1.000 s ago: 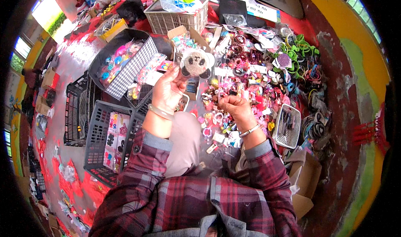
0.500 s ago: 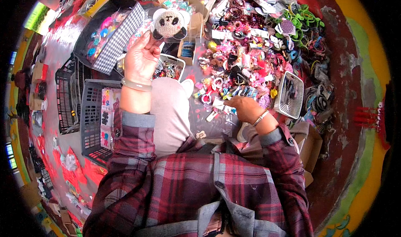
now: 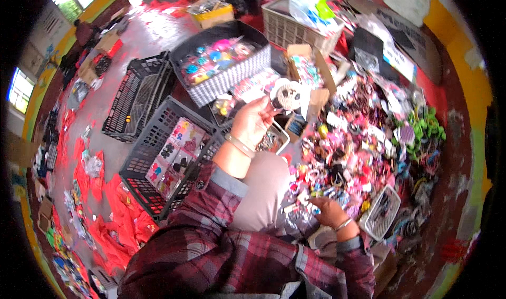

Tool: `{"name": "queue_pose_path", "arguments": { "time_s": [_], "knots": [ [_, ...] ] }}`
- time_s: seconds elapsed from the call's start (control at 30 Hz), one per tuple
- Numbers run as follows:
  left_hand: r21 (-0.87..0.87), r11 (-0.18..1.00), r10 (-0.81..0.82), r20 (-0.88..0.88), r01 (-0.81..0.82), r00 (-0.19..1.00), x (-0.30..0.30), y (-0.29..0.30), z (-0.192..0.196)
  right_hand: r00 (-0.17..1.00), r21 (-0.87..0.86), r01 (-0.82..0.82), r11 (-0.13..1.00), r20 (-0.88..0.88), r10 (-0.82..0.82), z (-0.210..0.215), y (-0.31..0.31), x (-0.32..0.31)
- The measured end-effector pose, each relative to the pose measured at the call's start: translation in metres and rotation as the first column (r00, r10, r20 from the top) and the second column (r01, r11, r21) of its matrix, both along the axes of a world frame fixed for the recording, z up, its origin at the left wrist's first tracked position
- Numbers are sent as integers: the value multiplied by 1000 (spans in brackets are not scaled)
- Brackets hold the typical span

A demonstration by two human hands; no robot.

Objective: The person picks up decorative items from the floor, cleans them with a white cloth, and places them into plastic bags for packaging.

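A panda-head ornament [image 3: 289,97], beige and textured with black ears, sits on a white backing held up by my left hand [image 3: 252,121]. Thumb and fingers pinch its lower edge. My right hand [image 3: 332,213] is low over the near edge of a big heap of hair accessories [image 3: 337,157]. Its fingers are curled together beside a small white tag [image 3: 302,197]; whether they grip anything is hidden. Under my left hand, partly covered, is a small white basket [image 3: 279,135] of small pieces.
A black crate [image 3: 138,180] with carded hair clips stands left of my knee, another black crate [image 3: 118,122] beyond it. Ahead are a checked-sided bin [image 3: 226,80] of packaged pieces, an open cardboard box [image 3: 321,70] and a beige crate [image 3: 274,27]. A white basket [image 3: 377,228] stands at right.
The view has swung left, so the scene sits lower and further right, with more crates and floor in sight. My left hand still holds the panda ornament; my right hand stays by the heap.
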State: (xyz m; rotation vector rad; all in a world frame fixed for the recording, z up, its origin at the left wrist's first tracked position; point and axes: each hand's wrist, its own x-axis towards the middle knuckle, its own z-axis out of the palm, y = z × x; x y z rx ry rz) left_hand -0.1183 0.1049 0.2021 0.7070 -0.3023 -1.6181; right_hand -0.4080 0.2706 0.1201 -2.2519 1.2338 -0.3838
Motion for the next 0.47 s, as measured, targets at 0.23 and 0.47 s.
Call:
{"name": "queue_pose_path", "arguments": {
  "time_s": [0.23,0.47],
  "knots": [
    [-45,952,307,128,-303,943,92,-26,-28,976,306,129,943,-208,-66,4,-12,27],
    [-103,859,502,361,-502,786,210,-99,-43,928,327,22,945,-358,103,-35,-18,13]
  ]
}}
